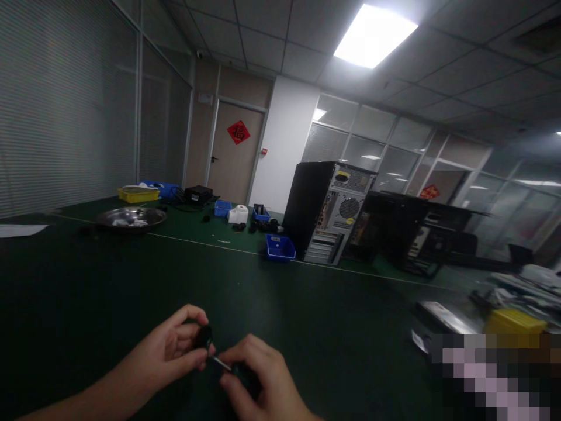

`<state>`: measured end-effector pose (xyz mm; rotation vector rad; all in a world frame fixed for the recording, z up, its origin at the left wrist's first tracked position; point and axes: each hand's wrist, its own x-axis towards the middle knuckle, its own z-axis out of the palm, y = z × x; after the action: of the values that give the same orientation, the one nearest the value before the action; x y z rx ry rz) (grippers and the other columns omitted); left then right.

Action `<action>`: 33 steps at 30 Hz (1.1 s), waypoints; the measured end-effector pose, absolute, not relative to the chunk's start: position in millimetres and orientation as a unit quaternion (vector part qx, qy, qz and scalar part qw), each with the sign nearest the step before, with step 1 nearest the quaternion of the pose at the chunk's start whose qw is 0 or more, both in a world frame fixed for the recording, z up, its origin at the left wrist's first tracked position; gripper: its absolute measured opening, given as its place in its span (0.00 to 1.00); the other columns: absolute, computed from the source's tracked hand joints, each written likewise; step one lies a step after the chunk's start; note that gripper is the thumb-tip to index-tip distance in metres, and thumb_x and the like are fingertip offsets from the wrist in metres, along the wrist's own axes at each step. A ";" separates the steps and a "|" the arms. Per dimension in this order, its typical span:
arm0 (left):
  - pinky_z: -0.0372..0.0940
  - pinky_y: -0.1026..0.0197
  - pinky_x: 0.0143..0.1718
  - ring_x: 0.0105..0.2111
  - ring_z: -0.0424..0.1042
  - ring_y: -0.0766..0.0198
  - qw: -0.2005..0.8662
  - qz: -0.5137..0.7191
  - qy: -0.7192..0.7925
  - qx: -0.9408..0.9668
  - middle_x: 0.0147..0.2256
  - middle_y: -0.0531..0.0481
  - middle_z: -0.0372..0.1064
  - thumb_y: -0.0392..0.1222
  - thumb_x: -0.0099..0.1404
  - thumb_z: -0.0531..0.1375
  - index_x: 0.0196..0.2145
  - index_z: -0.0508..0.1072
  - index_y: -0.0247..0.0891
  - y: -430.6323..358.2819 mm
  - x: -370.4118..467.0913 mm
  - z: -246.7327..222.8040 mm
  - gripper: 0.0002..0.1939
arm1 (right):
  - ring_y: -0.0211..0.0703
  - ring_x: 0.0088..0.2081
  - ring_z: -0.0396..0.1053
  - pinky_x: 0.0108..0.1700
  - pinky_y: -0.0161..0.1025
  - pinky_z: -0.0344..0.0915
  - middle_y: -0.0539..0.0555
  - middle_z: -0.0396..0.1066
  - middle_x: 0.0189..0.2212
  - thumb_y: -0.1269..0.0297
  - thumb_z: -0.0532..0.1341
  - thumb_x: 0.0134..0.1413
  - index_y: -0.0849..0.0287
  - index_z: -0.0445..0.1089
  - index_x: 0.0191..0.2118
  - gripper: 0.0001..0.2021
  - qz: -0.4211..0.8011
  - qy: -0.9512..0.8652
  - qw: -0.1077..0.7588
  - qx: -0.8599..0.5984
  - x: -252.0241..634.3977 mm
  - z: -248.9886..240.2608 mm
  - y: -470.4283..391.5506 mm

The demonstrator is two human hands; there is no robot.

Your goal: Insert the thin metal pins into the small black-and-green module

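At the lower middle of the view, my left hand pinches a small black rounded part between thumb and fingers. Close beside it on the right, my right hand is closed round the dark handle of what looks like a screwdriver. The thin metal shaft points left toward the black part; whether its tip touches it I cannot tell. Most of the handle is hidden by my fingers. Both hands are above the dark green table.
Across the table stand a computer tower, a blue bin, a metal bowl and a yellow tray. A second computer case is farther right. A yellow bin and a flat metallic object lie nearer on the right.
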<state>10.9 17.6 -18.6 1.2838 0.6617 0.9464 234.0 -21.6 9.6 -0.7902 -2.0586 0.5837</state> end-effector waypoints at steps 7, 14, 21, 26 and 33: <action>0.69 0.52 0.46 0.43 0.75 0.52 0.578 0.388 0.360 0.621 0.45 0.47 0.77 0.49 0.62 0.65 0.46 0.73 0.43 14.4 8.0 -14.5 0.16 | 0.44 0.35 0.75 0.37 0.33 0.66 0.57 0.77 0.32 0.71 0.64 0.52 0.61 0.76 0.39 0.08 0.218 -0.819 0.426 -0.318 234.4 3.0 -18.1; 0.69 0.55 0.48 0.47 0.74 0.52 0.556 0.376 0.387 0.632 0.48 0.50 0.76 0.50 0.63 0.63 0.48 0.77 0.48 9.9 4.0 -10.6 0.16 | 0.44 0.36 0.75 0.39 0.34 0.67 0.57 0.77 0.34 0.71 0.63 0.53 0.60 0.76 0.40 0.08 0.238 -0.818 0.420 -0.314 235.2 5.6 -19.5; 0.71 0.59 0.42 0.40 0.76 0.55 0.483 0.367 0.392 0.692 0.42 0.50 0.76 0.47 0.66 0.58 0.45 0.80 0.47 4.4 6.6 2.7 0.13 | 0.44 0.36 0.74 0.39 0.35 0.66 0.55 0.76 0.34 0.70 0.64 0.51 0.58 0.76 0.41 0.10 0.252 -0.808 0.404 -0.347 235.7 4.6 -21.2; 0.68 0.56 0.49 0.48 0.73 0.52 0.479 0.358 0.362 0.715 0.43 0.49 0.76 0.43 0.66 0.58 0.44 0.81 0.47 4.0 8.6 5.5 0.13 | 0.44 0.36 0.74 0.38 0.35 0.66 0.55 0.75 0.35 0.69 0.64 0.53 0.58 0.76 0.42 0.10 0.254 -0.820 0.376 -0.350 236.1 6.7 -22.9; 0.68 0.56 0.49 0.47 0.73 0.52 0.459 0.354 0.370 0.726 0.42 0.48 0.74 0.43 0.64 0.60 0.44 0.80 0.45 2.5 10.2 4.4 0.12 | 0.45 0.36 0.75 0.38 0.34 0.66 0.58 0.77 0.35 0.70 0.63 0.52 0.61 0.77 0.40 0.09 0.256 -0.815 0.385 -0.348 236.2 8.9 -21.0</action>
<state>10.2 2.5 4.4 1.7887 0.9119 0.8708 236.2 -21.0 8.9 -0.8871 -2.0770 0.6528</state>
